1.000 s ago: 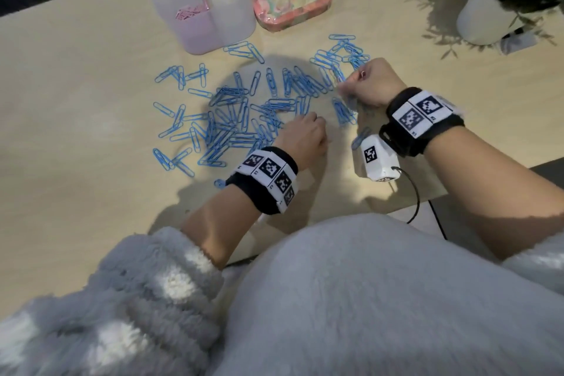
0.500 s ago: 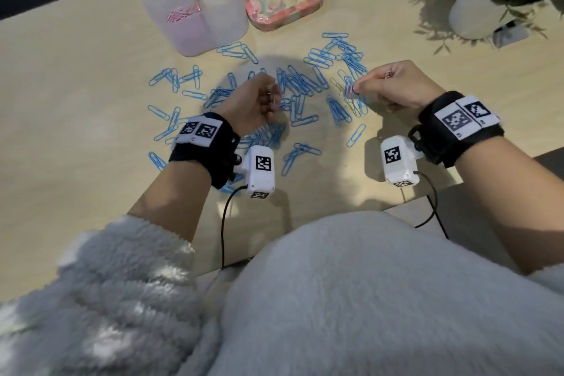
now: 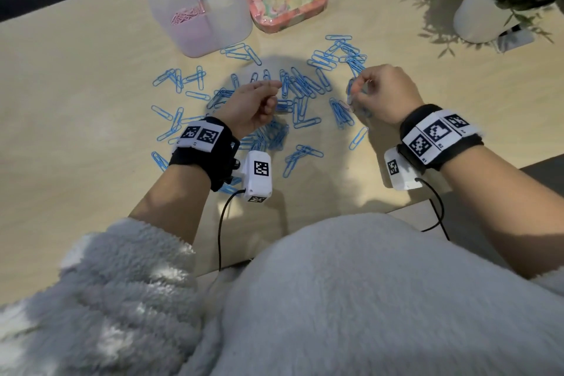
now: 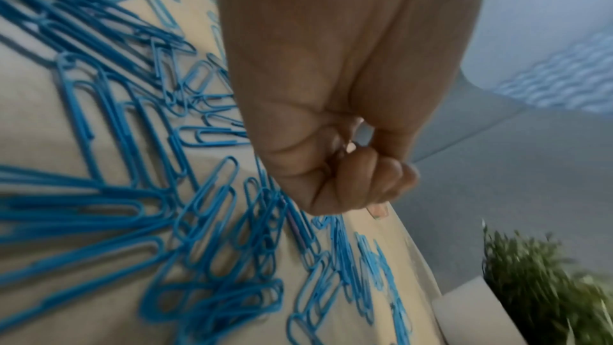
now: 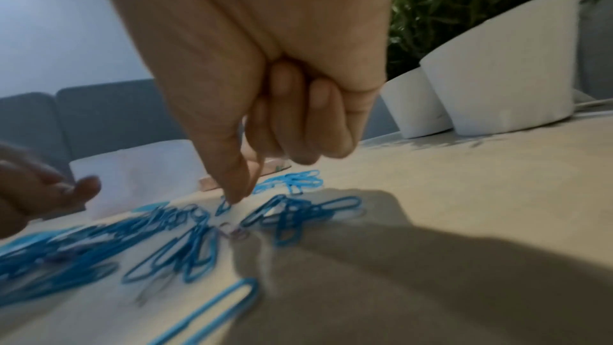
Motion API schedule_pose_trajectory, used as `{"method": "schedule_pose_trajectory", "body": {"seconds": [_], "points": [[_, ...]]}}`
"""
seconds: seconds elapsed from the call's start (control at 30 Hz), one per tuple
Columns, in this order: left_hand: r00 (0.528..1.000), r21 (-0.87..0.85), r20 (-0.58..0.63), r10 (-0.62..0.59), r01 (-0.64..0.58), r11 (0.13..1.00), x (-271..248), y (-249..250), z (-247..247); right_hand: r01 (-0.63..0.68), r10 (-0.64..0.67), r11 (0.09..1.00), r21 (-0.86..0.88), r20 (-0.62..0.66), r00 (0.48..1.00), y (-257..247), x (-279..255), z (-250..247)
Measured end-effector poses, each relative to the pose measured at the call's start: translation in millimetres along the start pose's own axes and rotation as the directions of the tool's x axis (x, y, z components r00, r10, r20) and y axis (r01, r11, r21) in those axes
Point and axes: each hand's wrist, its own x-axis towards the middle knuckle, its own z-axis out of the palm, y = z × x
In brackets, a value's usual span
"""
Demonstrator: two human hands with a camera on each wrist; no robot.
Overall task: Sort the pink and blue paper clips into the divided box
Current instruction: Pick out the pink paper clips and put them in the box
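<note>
The person's left hand (image 3: 254, 104), which lay knuckles-up on the scattered blue wire paper clips (image 3: 300, 87) a second ago, is now lifted off the tabletop and turned thumb-up, fingers curled. The right hand (image 3: 386, 93) now sits lower, its grip down among the clips.

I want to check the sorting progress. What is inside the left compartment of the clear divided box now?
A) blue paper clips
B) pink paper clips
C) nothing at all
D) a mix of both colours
B: in the head view the left compartment of the divided box holds a small heap of pink paper clips, while the blue paper clips all lie scattered on the table.
</note>
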Motion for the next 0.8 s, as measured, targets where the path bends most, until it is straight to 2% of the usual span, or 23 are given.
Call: {"method": "schedule_pose_trajectory", "body": {"seconds": [0.07,0.13,0.17,0.2,0.23,0.27,0.3,0.37,0.4,0.43,0.6,0.7,0.8], "points": [[0.997,-0.094,-0.022,-0.073,0.071,0.993,-1,3,-2,0.056,-0.051,0.996,-0.066,0.066,0.997,-4,1,6],[0.994,-0.120,-0.056,-0.090,0.082,0.989,1,6,-3,0.051,-0.042,0.994,-0.100,0.082,0.996,-3,4,10],[0.994,-0.058,-0.091,-0.065,0.060,0.997,2,7,-3,0.041,-0.032,0.994,-0.101,0.087,0.996,-3,6,12],[0.991,0.093,-0.131,-0.004,0.016,0.996,3,8,-2,0.040,-0.030,0.994,-0.099,0.096,0.995,-3,7,13],[0.985,0.320,-0.146,0.089,-0.038,0.947,3,8,-1,0.035,-0.024,0.995,-0.098,0.115,0.993,-3,7,14],[0.975,0.559,-0.118,0.190,-0.093,0.824,4,8,-1,0.038,-0.025,0.995,-0.097,0.133,0.991,-3,8,14],[0.961,0.740,-0.058,0.269,-0.140,0.658,5,7,-1,0.035,-0.021,0.994,-0.099,0.146,0.989,-4,7,14],[0.953,0.913,0.035,0.301,-0.152,0.378,8,5,-1,0.028,-0.012,0.993,-0.113,0.138,0.990,-5,6,14],[0.953,0.942,0.051,0.297,-0.145,0.302,10,4,-2,0.025,-0.009,0.993,-0.119,0.133,0.991,-5,6,14],[0.951,0.952,0.055,0.304,-0.142,0.271,11,4,-2,0.023,-0.007,0.993,-0.117,0.137,0.991,-5,5,14],[0.934,0.928,0.016,0.356,-0.146,0.341,9,8,-13,0.064,-0.044,0.992,-0.108,0.183,0.982,-2,2,20],[0.939,0.950,0.049,0.340,-0.148,0.273,5,7,-18,0.071,-0.055,0.992,-0.100,0.151,0.987,-2,-4,22],[0.958,0.961,0.112,0.265,-0.173,0.218,2,1,-19,0.033,-0.038,0.998,0.055,0.084,0.996,-5,-5,19]]}}
